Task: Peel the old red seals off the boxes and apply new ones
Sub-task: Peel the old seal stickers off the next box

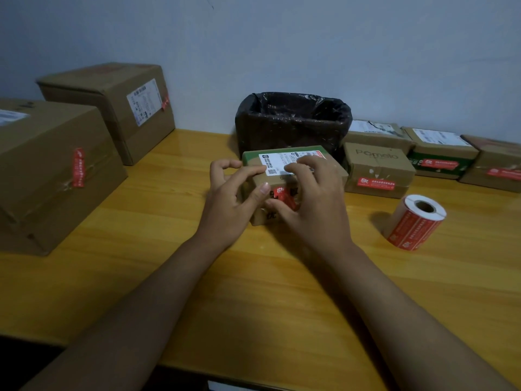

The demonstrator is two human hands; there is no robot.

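Both hands work a small box (284, 176) at mid-table (253, 277): the left hand (228, 198) grips its side, the right hand (313, 198) pinches a crumpled red seal (283, 194), half hidden by fingers. A lined bin (293, 122) stands behind against the pale wall; a seal roll (415, 222) lies right.

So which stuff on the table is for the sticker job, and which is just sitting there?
For the job:
- small brown cardboard box under both hands
- its crumpled red seal, pinched by the right hand
- left hand, steadying the box
- roll of red seals
- other sealed boxes waiting

Just there:
- black-lined bin
- wooden table
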